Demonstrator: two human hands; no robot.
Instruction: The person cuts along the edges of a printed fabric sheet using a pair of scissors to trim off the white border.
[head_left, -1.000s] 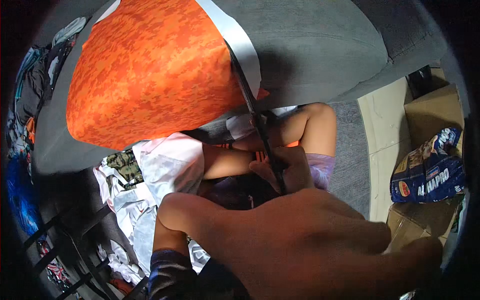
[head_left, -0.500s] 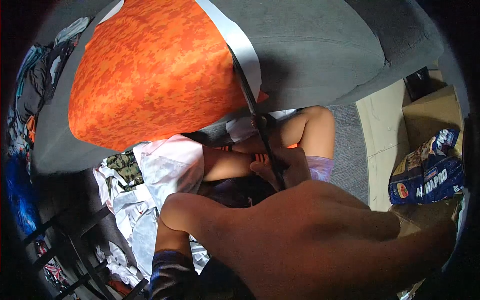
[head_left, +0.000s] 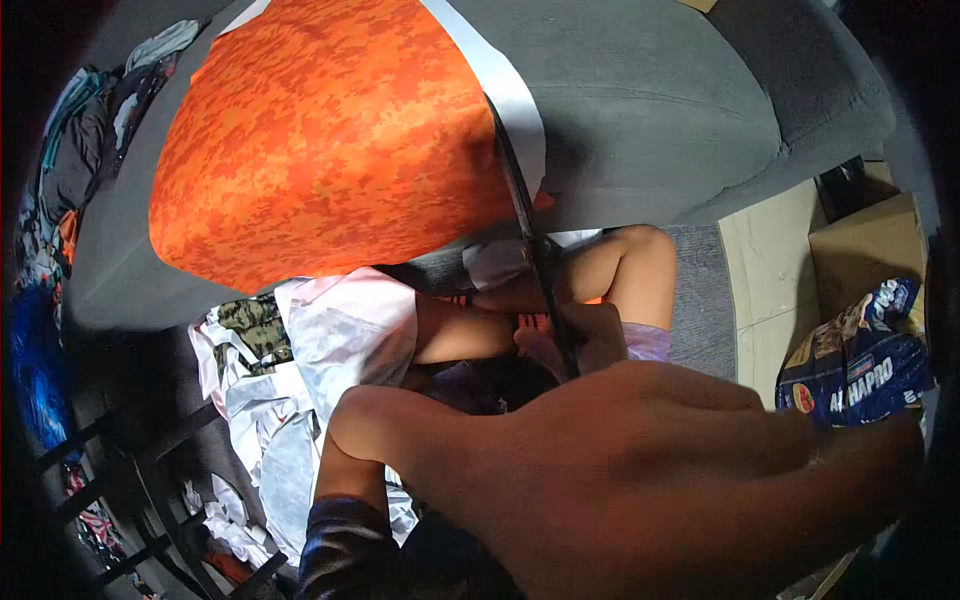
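My right hand (head_left: 595,338) is closed around the handles of a pair of long black scissors (head_left: 528,235). The blades reach up to the edge of an orange camouflage-patterned fabric (head_left: 320,150), where it meets a white border (head_left: 505,75). The fabric lies draped over a grey cushioned surface. Very near the camera, my left hand (head_left: 600,460) stretches across the lower view, bent at the wrist, fingers extended to the right. It appears to hold nothing; whether its fingertips touch anything cannot be seen. It hides my right forearm.
White fabric scraps (head_left: 265,430) and a green camouflage piece (head_left: 255,330) lie at left beside my bare legs (head_left: 640,285). Dark metal bars (head_left: 150,490) stand lower left. A grey couch (head_left: 640,110) fills the top. At right are a cardboard box (head_left: 870,245) and a blue printed bag (head_left: 850,365).
The whole view has shifted slightly, moving the fabric and scissors a little to the right. My left hand's fingers appear more stretched out. The scissors stay at the fabric's edge.
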